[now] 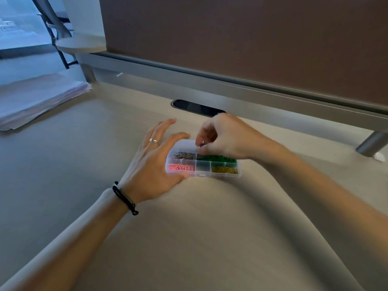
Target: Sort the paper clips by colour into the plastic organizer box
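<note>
Head view: right hand (226, 137) fingers (198, 141) pinch purple clip (201, 145)

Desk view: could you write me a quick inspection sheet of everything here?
Surface: beige desk, motion-blurred.
Job's things: clear organizer box holding silver clips, green clips, pink clips, yellow clips; one middle compartment looks empty.
Clutter: paper stack at far left.
Grippers: left hand steadies the box, fingers straight; right hand pinches a small dark clip over the box's far side.
Cables: nothing seen; a cable slot in the desk.
Surroundings: brown partition, chair beyond.
</note>
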Motion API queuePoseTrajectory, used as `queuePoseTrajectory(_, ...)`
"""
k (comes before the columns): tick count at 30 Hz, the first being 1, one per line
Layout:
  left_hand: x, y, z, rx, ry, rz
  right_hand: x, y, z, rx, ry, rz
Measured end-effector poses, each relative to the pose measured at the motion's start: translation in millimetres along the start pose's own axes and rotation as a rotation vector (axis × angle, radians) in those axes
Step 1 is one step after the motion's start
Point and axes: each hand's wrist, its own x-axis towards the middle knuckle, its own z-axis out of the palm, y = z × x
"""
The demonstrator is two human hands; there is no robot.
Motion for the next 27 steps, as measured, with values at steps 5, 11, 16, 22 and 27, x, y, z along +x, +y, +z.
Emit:
queuePoseTrajectory(5,4.2,3.8,15.7,-0.153,-0.055,-0.036,-13.2,20.4,20.4,0.03,0.007,0.014)
queuePoseTrajectory(11,41.5,4.2,22.3,-0.01,-0.167,-0.122,-14.0,28.7,32.8,0.032,-0.006,0.015)
queuePoseTrajectory(16,45.2,7.4,34.3,0.082,-0.153,-0.1,-13.7,26.9,37.7,-0.012,-0.038,-0.007)
queuePoseTrajectory(22,45.1,5.3,33.9,0.009,-0.213,-0.082,-14.7,27.1,39.2,-0.145,-0.038,-0.079)
queuePoseTrajectory(27,49.1,1.8,34.2,-0.072,-0.229,-0.106,-14.3,27.8,50.3,-0.396,0.014,-0.203)
